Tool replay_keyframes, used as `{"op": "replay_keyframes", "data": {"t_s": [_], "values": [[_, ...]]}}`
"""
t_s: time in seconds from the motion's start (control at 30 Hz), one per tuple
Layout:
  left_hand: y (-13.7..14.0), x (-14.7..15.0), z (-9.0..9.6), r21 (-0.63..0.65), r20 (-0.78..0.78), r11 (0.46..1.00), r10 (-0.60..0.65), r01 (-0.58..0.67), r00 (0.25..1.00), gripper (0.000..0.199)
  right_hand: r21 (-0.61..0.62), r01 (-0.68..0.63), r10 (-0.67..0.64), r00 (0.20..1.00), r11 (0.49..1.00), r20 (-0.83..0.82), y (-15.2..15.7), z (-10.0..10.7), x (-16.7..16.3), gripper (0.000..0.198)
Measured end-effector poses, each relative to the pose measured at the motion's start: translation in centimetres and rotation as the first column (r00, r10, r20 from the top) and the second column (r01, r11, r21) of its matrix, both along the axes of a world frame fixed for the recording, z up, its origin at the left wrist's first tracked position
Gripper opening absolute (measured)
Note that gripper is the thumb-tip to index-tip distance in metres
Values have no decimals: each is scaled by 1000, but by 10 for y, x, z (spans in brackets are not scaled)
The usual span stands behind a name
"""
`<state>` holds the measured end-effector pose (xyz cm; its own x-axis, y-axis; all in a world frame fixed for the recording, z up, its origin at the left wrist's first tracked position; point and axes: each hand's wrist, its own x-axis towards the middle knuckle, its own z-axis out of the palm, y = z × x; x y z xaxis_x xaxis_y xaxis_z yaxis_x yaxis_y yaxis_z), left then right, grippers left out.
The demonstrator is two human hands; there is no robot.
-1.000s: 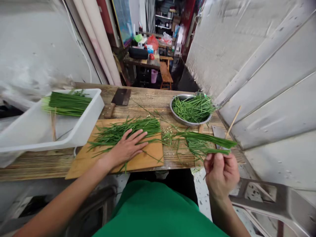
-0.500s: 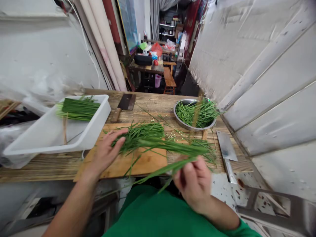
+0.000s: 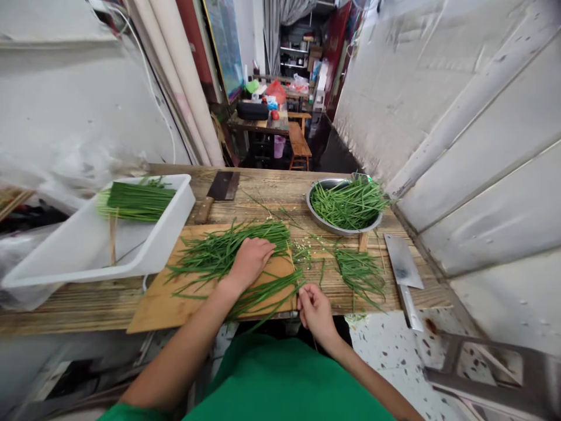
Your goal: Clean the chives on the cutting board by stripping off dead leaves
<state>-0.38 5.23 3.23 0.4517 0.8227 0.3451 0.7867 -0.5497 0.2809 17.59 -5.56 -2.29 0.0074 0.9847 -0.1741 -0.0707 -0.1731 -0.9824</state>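
A loose pile of garlic chives [image 3: 210, 251] lies on the wooden cutting board [image 3: 162, 304]. My left hand [image 3: 252, 260] is over the right part of the pile, its fingers together and curled down onto the stems; the fingertips are partly hidden. Just off the board's right edge, my right hand [image 3: 316, 310] pinches the ends of a small bunch of chives [image 3: 267, 295], which trails leftward across the board's front. Further right, another small heap of chives [image 3: 359, 270] rests on the table.
A metal bowl [image 3: 312, 206] of chives stands at the back right. One cleaver [image 3: 403, 263] lies at the right, another cleaver [image 3: 223, 186] behind the board. The white plastic tub [image 3: 151, 248] at the left holds a chive bundle. Small scraps dot the wooden table [image 3: 272, 187].
My left hand has moved right across the pile and closed its fingers on it. My right hand has moved slightly left, and its bunch has swung down onto the board.
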Motion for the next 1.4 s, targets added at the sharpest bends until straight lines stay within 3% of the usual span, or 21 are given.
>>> {"op": "replay_keyframes", "data": {"t_s": [0.13,0.23,0.6,0.8,1.0,1.3,1.4], "values": [[15,14,-5,34,-150,999,10,-5,989,20,-59,-49,46,998,997,-45,6,1,6,31],[17,15,-7,35,-173,999,43,-37,984,18,-80,-61,56,996,995,-62,7,0,9,31],[14,19,-8,-5,-78,999,54,-54,995,16,-130,-57,43,994,990,-105,6,4,15,32],[11,18,-3,-54,37,996,69,-67,997,18,-84,-47,41,997,995,-63,1,7,18,31],[16,15,-10,-165,196,985,82,-49,977,21,-73,-45,41,998,996,-56,-1,4,18,30],[15,14,-14,-173,160,984,79,-51,984,24,-71,-54,49,996,996,-71,1,3,18,31],[15,13,-12,-113,121,992,67,-53,990,25,-69,-52,47,996,996,-77,1,0,19,31]]}}
